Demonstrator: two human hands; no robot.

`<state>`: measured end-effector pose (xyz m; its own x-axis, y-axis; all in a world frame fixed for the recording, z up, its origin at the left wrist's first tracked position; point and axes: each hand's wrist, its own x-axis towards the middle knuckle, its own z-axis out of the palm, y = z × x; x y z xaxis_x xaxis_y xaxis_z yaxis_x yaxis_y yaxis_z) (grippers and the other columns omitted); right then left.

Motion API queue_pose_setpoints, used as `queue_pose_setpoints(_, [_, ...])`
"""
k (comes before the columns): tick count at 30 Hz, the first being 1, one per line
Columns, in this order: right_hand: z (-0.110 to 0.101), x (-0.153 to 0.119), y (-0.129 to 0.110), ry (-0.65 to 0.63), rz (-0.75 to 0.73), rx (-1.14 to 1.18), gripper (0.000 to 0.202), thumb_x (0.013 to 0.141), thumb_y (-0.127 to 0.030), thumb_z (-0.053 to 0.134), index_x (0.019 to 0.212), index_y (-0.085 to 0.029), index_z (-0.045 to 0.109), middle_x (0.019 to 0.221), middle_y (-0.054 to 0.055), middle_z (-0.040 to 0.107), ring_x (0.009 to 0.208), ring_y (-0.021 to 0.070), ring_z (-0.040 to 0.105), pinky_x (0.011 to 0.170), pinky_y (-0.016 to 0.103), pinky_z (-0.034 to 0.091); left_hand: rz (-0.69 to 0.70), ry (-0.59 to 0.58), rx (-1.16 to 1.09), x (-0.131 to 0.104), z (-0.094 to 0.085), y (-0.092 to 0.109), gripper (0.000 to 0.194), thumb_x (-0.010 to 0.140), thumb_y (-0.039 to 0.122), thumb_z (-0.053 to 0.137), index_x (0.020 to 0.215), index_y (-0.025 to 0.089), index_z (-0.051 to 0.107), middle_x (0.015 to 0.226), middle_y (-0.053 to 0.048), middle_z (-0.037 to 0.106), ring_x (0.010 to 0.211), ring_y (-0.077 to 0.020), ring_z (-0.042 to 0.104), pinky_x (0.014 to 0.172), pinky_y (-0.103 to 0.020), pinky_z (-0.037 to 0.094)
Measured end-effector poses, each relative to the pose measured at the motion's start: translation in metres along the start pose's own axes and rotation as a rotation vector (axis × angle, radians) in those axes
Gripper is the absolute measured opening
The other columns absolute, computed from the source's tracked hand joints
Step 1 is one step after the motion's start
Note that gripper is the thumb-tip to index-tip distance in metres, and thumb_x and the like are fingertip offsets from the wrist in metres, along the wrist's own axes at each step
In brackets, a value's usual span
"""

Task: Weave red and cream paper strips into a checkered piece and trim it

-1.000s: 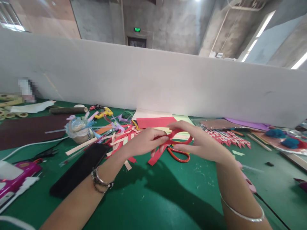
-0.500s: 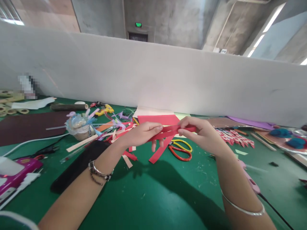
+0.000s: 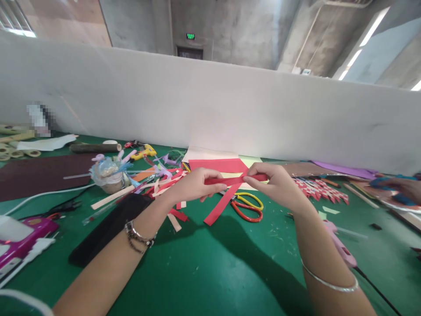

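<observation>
A narrow red paper strip (image 3: 226, 181) stretches between my two hands above the table. My left hand (image 3: 197, 182) holds its left part, with the thumb and fingers closed round it. My right hand (image 3: 271, 182) pinches the strip farther right, and a short end shows past the fingertips. Below the hands another red strip (image 3: 220, 210) lies slanting on the green table. Scissors (image 3: 248, 206) with one yellow and one red handle lie just right of it. Behind the hands, a red paper sheet (image 3: 217, 165) rests on pale sheets.
Paper scraps (image 3: 161, 186) and a black pouch-like item (image 3: 112, 228) lie left. A yellow glue gun (image 3: 144, 152) is farther back. Near my right forearm lies a pink glue gun (image 3: 340, 245) with a cord. Another person's hand (image 3: 408, 189) reaches in at right. A white partition (image 3: 210, 105) stands behind.
My left fingers have closed round the red strip, which showed two spread layers before and now looks like one narrow band. Another person's hand has come in at the far right.
</observation>
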<state>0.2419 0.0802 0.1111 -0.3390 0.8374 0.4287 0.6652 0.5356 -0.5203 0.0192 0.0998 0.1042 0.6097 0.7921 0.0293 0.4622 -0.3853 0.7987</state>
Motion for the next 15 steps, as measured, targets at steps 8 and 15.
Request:
queue_pose_setpoints(8, [0.003,-0.001,-0.011,-0.224,-0.173,-0.002,0.01,0.077,-0.028,0.058,0.083,-0.02,0.059,0.091,0.003,0.06,0.082,0.0152,0.054,0.075,0.029,0.042,0.163,0.063,0.346,0.004,0.006,-0.002,0.038,0.081,0.044,0.049,0.058,0.016,0.041,0.052,0.006,0.034,0.046,-0.0068,0.031,0.045,-0.021,0.02])
queue_pose_setpoints(15, [0.008,0.0,-0.016,-0.287,-0.149,-0.023,0.015,0.084,-0.027,0.05,0.074,-0.02,0.059,0.077,0.0,0.064,0.074,0.013,0.055,0.076,0.028,0.04,0.224,0.025,0.302,0.005,0.01,0.002,0.033,0.085,0.039,0.044,0.061,0.016,0.043,0.053,0.006,0.038,0.048,-0.0073,0.033,0.049,-0.021,0.023])
